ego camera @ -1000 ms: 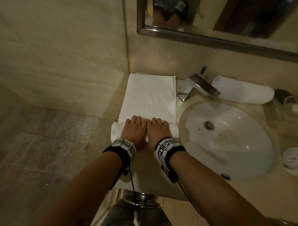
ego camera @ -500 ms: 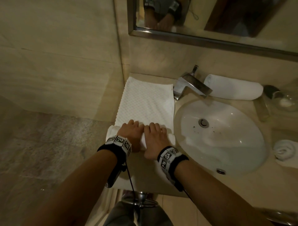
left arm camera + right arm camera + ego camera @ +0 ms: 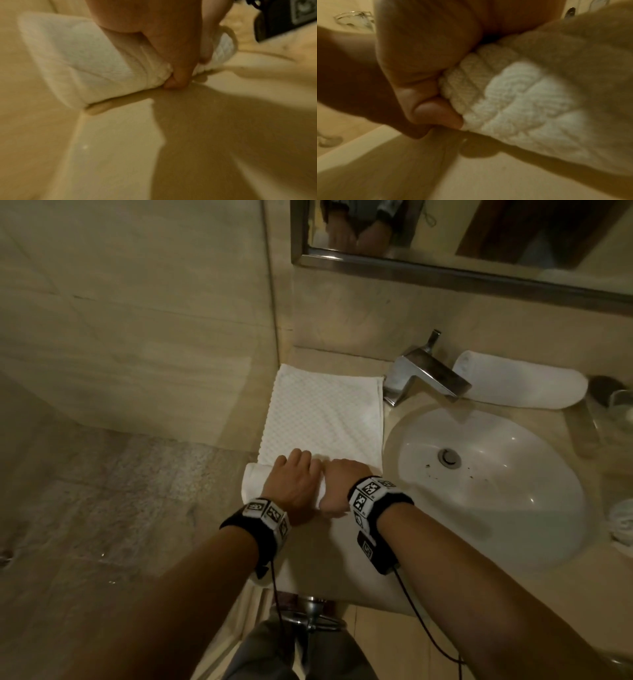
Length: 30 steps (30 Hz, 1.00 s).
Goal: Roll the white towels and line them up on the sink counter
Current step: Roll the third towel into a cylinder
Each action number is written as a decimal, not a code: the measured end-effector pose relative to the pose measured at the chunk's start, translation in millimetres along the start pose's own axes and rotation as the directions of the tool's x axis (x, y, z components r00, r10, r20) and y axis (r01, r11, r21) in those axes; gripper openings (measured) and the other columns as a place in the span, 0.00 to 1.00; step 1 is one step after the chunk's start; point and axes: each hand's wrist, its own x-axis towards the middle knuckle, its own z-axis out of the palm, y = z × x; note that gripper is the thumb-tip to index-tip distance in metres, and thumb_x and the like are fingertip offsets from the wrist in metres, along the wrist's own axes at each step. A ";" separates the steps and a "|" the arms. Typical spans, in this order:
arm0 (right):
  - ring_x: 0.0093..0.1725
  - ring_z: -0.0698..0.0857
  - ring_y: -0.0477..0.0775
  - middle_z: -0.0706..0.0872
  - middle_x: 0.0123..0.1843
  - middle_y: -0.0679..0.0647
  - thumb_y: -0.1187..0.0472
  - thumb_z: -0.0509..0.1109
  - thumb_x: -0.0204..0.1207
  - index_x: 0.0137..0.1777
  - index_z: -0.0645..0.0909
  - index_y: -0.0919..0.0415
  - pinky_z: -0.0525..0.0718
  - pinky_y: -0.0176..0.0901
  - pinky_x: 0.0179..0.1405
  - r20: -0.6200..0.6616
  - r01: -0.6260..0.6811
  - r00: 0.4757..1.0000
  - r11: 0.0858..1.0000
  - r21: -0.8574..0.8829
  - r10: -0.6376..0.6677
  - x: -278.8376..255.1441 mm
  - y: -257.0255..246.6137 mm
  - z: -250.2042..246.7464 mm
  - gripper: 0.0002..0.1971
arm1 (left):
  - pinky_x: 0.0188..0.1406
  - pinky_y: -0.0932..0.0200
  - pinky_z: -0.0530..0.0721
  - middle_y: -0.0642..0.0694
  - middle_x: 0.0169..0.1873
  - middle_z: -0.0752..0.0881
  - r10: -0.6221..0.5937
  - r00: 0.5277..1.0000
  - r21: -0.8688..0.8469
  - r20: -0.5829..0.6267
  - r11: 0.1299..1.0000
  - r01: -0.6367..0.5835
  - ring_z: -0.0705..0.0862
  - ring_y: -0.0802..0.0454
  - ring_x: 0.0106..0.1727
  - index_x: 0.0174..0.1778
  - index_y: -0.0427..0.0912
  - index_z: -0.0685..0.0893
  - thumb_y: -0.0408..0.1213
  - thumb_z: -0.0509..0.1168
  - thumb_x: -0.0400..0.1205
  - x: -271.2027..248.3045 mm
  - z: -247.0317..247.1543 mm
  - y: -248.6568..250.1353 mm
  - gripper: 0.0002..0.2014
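Both hands, left (image 3: pixel 291 484) and right (image 3: pixel 337 487), fingers curled gripping half-rolled towel (image 3: pixel 325 419) on counter (image 3: pixel 342 563) beside sink (image 3: pixel 496 508).

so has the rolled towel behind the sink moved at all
No: the rolled towel still lies just right of the faucet, behind the basin.
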 end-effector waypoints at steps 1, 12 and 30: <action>0.46 0.84 0.56 0.83 0.48 0.53 0.52 0.73 0.61 0.52 0.76 0.55 0.81 0.44 0.42 -0.013 0.004 1.000 1.000 0.009 -0.004 -1.1 -0.6 1.2 0.20 | 0.59 0.51 0.70 0.44 0.59 0.74 -0.019 1.000 -0.030 0.002 0.999 0.019 0.71 0.45 0.59 0.65 0.43 0.69 0.55 0.69 0.69 3.3 -0.8 0.8 0.32; 0.69 0.74 0.59 0.74 0.71 0.56 0.55 0.78 0.64 0.76 0.62 0.59 0.71 0.59 0.69 -0.159 -0.028 0.987 0.996 -0.086 0.014 -1.7 -4.5 15.0 0.41 | 0.65 0.51 0.76 0.46 0.64 0.75 -0.011 0.979 -0.053 0.202 0.998 0.022 0.73 0.46 0.65 0.70 0.46 0.69 0.57 0.77 0.60 33.6 -11.1 -15.9 0.44; 0.61 0.80 0.58 0.80 0.61 0.55 0.53 0.76 0.64 0.68 0.68 0.58 0.75 0.53 0.63 -0.164 -0.010 0.986 0.987 -0.160 -0.017 4.7 1.6 11.5 0.33 | 0.59 0.50 0.77 0.45 0.60 0.77 -0.032 0.986 -0.097 0.162 0.994 0.048 0.76 0.45 0.61 0.65 0.46 0.70 0.55 0.72 0.66 27.9 -12.0 -8.7 0.34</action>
